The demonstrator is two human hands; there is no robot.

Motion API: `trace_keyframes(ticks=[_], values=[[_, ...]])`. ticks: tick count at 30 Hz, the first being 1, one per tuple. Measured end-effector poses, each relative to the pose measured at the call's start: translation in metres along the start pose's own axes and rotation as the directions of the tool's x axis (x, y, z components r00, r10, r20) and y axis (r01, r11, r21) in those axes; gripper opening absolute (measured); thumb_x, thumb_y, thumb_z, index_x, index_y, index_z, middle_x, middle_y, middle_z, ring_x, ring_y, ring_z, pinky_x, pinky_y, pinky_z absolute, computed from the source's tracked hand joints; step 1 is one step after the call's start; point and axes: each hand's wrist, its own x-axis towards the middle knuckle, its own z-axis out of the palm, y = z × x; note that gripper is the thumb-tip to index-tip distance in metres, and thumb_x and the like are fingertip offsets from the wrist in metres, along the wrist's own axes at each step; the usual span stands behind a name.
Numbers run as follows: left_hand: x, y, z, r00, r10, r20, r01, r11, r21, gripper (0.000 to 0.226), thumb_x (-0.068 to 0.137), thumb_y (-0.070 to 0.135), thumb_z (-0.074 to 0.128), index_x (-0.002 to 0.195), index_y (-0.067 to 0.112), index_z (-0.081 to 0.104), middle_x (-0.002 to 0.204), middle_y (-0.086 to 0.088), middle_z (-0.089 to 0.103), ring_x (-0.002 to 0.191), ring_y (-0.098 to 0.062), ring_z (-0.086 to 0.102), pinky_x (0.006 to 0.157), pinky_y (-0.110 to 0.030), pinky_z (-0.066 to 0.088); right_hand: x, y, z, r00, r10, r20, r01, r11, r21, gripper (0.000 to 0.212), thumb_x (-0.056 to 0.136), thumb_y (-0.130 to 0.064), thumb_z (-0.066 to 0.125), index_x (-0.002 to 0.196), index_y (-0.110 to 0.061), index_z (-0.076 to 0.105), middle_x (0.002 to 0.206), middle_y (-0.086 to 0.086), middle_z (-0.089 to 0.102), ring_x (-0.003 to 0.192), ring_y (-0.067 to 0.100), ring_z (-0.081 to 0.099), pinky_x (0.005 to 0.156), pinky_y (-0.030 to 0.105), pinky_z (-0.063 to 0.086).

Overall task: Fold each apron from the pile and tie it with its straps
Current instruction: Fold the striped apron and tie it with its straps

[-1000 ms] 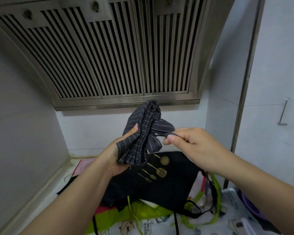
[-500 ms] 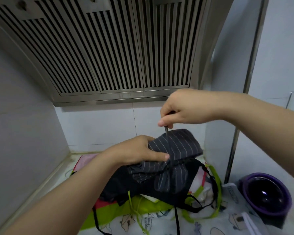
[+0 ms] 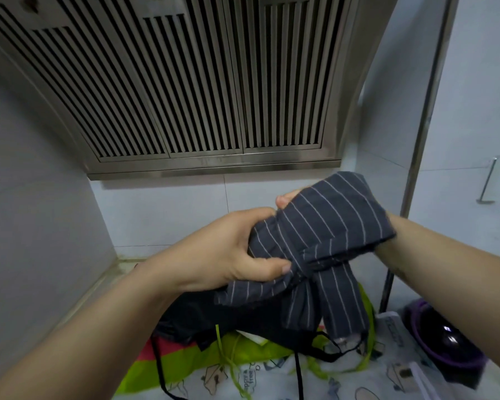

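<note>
So, head cam: left hand [image 3: 231, 249] grips one end of the bundled striped apron [image 3: 329, 226], thumb clamped over it. Right hand [image 3: 287, 200] is mostly buried behind the cloth, probably clutching it too. The apron pile [image 3: 185, 321] sits below both hands.

The striped apron [image 3: 329, 226], dark grey with thin white lines, is found folded into a compact bundle and bound across its middle by its own straps, with two wide strap ends [image 3: 344, 301] hanging down. It is held in the air above the pile [image 3: 237, 350]. The pile is spread on the worktop [image 3: 113, 280]: a black apron [image 3: 202, 319] uppermost, a lime-green apron [image 3: 168, 370] and a white printed apron [image 3: 272, 382] beneath, thin straps trailing loose.
</note>
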Motion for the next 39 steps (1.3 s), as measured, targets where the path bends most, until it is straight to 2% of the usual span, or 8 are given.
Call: trace_keyframes(ticks=[3, 6, 8, 12, 23, 28, 34, 39], values=[[-0.004, -0.013, 0.004, 0.988, -0.048, -0.144, 0.029, 0.991, -0.134, 0.041, 0.079, 0.012, 0.073, 0.111, 0.02, 0.048, 0.097, 0.016, 0.071, 0.088, -0.001, 0.067, 0.078, -0.011, 0.048, -0.02, -0.027, 0.021, 0.998, 0.04, -0.055, -0.027, 0.973, 0.23, 0.033, 0.094, 0.004, 0.047, 0.123, -0.013, 0.046, 0.086, -0.004, 0.052, 0.074, 0.002, 0.049, 0.074, 0.005, 0.047], [-0.005, -0.022, 0.0, 0.95, -0.125, -0.285, 0.0, 0.916, -0.401, 0.049, 0.075, 0.015, 0.071, 0.118, 0.012, 0.048, 0.098, 0.007, 0.073, 0.089, -0.013, 0.07, 0.073, -0.019, 0.054, -0.036, -0.06, 0.029, 0.994, 0.036, -0.104, 0.015, 0.893, 0.45, 0.027, 0.094, 0.006, 0.041, 0.117, 0.015, 0.051, 0.107, 0.036, 0.055, 0.097, 0.046, 0.054, 0.075, 0.027, 0.05], [-0.003, -0.024, -0.001, 0.933, -0.201, -0.298, 0.004, 0.835, -0.551, 0.046, 0.073, 0.016, 0.065, 0.116, 0.01, 0.054, 0.1, -0.003, 0.074, 0.09, -0.021, 0.071, 0.07, -0.024, 0.056, -0.044, -0.062, 0.041, 0.984, 0.088, -0.152, 0.004, 0.857, 0.516, 0.029, 0.095, 0.003, 0.04, 0.119, 0.016, 0.048, 0.116, 0.043, 0.047, 0.113, 0.051, 0.043, 0.074, 0.026, 0.049], [0.001, -0.032, -0.001, 0.88, -0.344, -0.329, 0.049, 0.752, -0.657, 0.032, 0.075, 0.022, 0.074, 0.098, 0.004, 0.061, 0.079, -0.008, 0.073, 0.072, -0.019, 0.071, 0.059, -0.022, 0.055, -0.055, -0.058, 0.046, 0.972, -0.026, -0.234, 0.093, 0.955, 0.281, 0.025, 0.099, -0.024, 0.043, 0.082, -0.034, 0.057, 0.092, -0.004, 0.065, 0.093, 0.008, 0.059, 0.085, 0.027, 0.045], [0.008, -0.054, 0.005, 0.826, -0.472, -0.308, 0.028, 0.58, -0.814, 0.033, 0.068, 0.018, 0.064, 0.093, -0.002, 0.063, 0.076, -0.014, 0.071, 0.066, -0.022, 0.07, 0.059, -0.027, 0.057, -0.071, -0.067, 0.035, 0.97, -0.012, -0.242, 0.07, 0.97, 0.233, 0.034, 0.096, -0.034, 0.045, 0.067, -0.028, 0.063, 0.057, 0.01, 0.053, 0.053, 0.017, 0.049, 0.059, 0.029, 0.042], [0.01, -0.059, 0.003, 0.808, -0.503, -0.308, -0.034, 0.481, -0.876, 0.031, 0.067, 0.015, 0.064, 0.094, -0.001, 0.064, 0.084, -0.018, 0.069, 0.064, -0.024, 0.069, 0.054, -0.027, 0.056, -0.077, -0.058, 0.023, 0.977, 0.08, -0.2, 0.001, 0.927, 0.376, 0.033, 0.1, -0.02, 0.041, 0.075, -0.012, 0.06, 0.036, -0.021, 0.045, 0.042, -0.008, 0.047, 0.05, 0.007, 0.034], [0.013, -0.062, 0.007, 0.803, -0.502, -0.32, -0.028, 0.506, -0.862, 0.039, 0.071, 0.013, 0.065, 0.105, -0.005, 0.06, 0.088, -0.021, 0.069, 0.069, -0.027, 0.07, 0.059, -0.029, 0.058, -0.078, -0.043, 0.023, 0.977, 0.062, -0.205, -0.023, 0.982, 0.186, 0.037, 0.098, -0.04, 0.041, 0.071, -0.029, 0.064, 0.069, 0.008, 0.065, 0.066, 0.015, 0.06, 0.075, 0.035, 0.049], [0.029, -0.067, 0.015, 0.728, -0.563, -0.39, 0.058, 0.618, -0.784, 0.031, 0.087, 0.012, 0.064, 0.114, -0.002, 0.057, 0.087, -0.019, 0.07, 0.067, -0.026, 0.07, 0.055, -0.028, 0.055, -0.071, -0.06, 0.032, 0.981, -0.042, -0.191, 0.018, 0.992, -0.124, 0.03, 0.1, -0.033, 0.036, 0.086, -0.026, 0.062, 0.079, -0.001, 0.064, 0.076, 0.013, 0.057, 0.076, 0.033, 0.046]])
